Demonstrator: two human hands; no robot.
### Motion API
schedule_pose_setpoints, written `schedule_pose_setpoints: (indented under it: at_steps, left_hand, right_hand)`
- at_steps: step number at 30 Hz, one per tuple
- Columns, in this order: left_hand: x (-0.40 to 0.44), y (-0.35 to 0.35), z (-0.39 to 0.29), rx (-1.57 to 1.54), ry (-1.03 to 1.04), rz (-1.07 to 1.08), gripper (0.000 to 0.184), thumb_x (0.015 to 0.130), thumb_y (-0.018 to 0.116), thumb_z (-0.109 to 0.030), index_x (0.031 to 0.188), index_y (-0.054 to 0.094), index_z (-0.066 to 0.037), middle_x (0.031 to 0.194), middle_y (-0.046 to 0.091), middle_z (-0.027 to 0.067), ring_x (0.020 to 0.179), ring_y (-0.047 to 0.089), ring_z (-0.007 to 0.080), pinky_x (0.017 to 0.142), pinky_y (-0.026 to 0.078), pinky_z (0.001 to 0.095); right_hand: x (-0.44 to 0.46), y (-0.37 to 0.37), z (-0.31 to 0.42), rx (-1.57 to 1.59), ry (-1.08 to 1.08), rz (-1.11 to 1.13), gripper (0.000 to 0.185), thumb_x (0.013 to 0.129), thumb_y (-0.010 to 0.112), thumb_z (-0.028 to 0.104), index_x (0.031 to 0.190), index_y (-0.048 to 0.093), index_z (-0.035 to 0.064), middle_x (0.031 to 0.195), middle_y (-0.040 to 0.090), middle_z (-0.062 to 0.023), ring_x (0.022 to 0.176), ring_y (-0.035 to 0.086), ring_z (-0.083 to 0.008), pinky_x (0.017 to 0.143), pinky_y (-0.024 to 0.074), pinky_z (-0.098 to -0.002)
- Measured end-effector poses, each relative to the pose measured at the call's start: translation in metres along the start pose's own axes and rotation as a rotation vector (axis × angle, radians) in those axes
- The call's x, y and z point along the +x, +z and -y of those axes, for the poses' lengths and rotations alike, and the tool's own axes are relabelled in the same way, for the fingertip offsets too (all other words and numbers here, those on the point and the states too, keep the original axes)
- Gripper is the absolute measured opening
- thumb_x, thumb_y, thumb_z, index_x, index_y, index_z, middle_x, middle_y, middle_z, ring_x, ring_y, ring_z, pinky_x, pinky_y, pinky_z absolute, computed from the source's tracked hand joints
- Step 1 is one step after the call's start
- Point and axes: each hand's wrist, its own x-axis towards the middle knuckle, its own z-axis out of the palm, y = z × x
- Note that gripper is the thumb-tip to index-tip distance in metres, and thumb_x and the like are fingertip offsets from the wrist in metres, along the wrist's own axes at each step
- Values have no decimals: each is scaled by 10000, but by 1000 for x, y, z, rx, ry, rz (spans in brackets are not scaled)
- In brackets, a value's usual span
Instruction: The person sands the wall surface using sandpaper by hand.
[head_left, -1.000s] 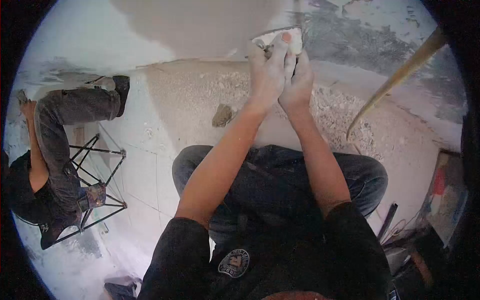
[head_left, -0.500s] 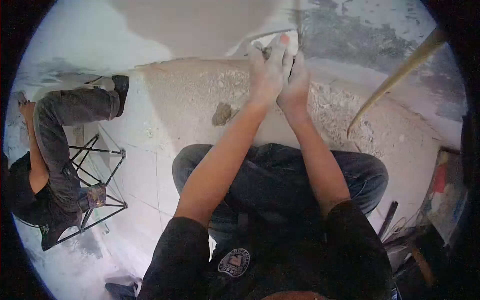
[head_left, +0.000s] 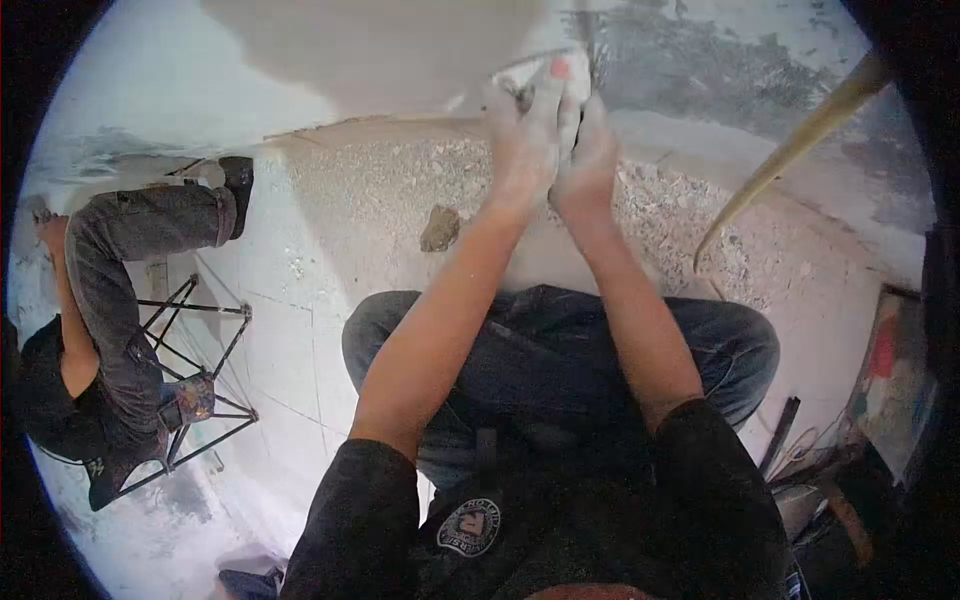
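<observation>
Both my hands are stretched up together against the plastered wall (head_left: 390,50), coated in pale dust. My left hand (head_left: 522,140) is closed on a flat whitish tool (head_left: 575,72) with a straight edge, which looks like a scraper. My right hand (head_left: 588,150) presses close beside it, its fingers closed around the lower part of the tool. A reddish spot (head_left: 560,68) shows near the fingertips; I cannot tell whether it belongs to the tool. The tool's handle is hidden by my hands, and its face lies against the wall.
White crumbs (head_left: 400,180) cover the floor along the wall, with a brown lump (head_left: 440,228) among them. A yellowish pole (head_left: 790,150) slants down at right. At left another person (head_left: 110,330) sits on a folding stool (head_left: 200,400). A board (head_left: 890,370) leans at far right.
My hands and the tool have shifted slightly up and to the left along the wall. Both hands keep their hold.
</observation>
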Motion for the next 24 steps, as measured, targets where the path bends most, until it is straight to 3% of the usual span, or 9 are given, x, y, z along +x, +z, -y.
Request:
schedule_pose_setpoints:
  at_steps: [4, 6, 7, 10, 14, 15, 17, 23, 24]
  left_hand:
    - [17, -7, 25, 193, 286, -51, 309, 937, 600, -326, 915, 524, -27, 711, 535, -7, 586, 476, 62, 493, 403, 202]
    - [8, -5, 20, -58, 17, -28, 360, 931, 602, -365, 940, 516, -15, 761, 543, -9, 607, 480, 57, 504, 408, 206]
    - [10, -6, 16, 55, 52, -78, 359, 931, 604, -361, 977, 520, -15, 814, 548, -5, 665, 500, 65, 546, 426, 210]
    - [10, -11, 12, 192, 37, -13, 476, 888, 661, -367, 1034, 426, 21, 916, 568, 83, 809, 555, 104, 594, 478, 227]
    - [6, 3, 13, -38, 7, -137, 329, 941, 584, -371, 957, 555, -43, 833, 568, -1, 698, 508, 48, 509, 391, 182]
    - [6, -11, 6, 86, 16, 58, 292, 940, 593, -344, 874, 589, -60, 762, 562, -20, 681, 508, 43, 494, 368, 177]
    - [7, -12, 15, 72, 27, 19, 301, 921, 625, -308, 945, 505, -33, 848, 563, 22, 728, 528, 58, 520, 413, 179]
    - [5, -4, 11, -199, 18, 11, 321, 919, 635, -251, 1039, 440, -25, 924, 572, 37, 748, 536, 71, 608, 477, 195]
    - [2, -3, -1, -106, 3, 29, 327, 916, 641, -249, 1058, 440, -33, 932, 572, 34, 750, 539, 71, 618, 485, 193]
  right_hand:
    - [-15, 6, -10, 119, 175, 39, 277, 951, 470, 203, 1072, 528, -40, 897, 584, -277, 873, 567, -438, 769, 439, -460]
    - [-8, 12, -17, 134, 8, -45, 278, 952, 472, 205, 1083, 522, -34, 918, 579, -278, 892, 567, -431, 770, 440, -457]
    - [-6, 14, -19, 148, -142, -121, 278, 953, 474, 208, 1094, 515, -29, 938, 575, -279, 912, 566, -425, 772, 441, -455]
    - [-8, 9, -21, 119, 44, 44, 275, 958, 475, 211, 1085, 515, -30, 985, 569, -283, 959, 569, -402, 785, 444, -446]
    - [-9, 8, -11, 145, 11, -63, 271, 962, 474, 226, 1018, 521, -35, 977, 564, -294, 931, 570, -414, 755, 445, -459]
    - [-9, 5, -9, 109, 84, -9, 274, 962, 475, 232, 1006, 527, -34, 941, 569, -293, 891, 578, -419, 731, 449, -465]
    - [-16, 5, -10, 75, 170, 50, 278, 962, 476, 238, 995, 532, -32, 905, 575, -292, 850, 586, -424, 706, 452, -472]
    - [-8, 10, -14, -18, -116, -152, 271, 956, 486, 233, 1038, 548, -18, 811, 598, -274, 763, 605, -429, 673, 461, -473]
    - [-5, 6, -11, 44, -27, -70, 269, 955, 486, 231, 1034, 545, -19, 837, 602, -275, 787, 603, -432, 686, 461, -475]
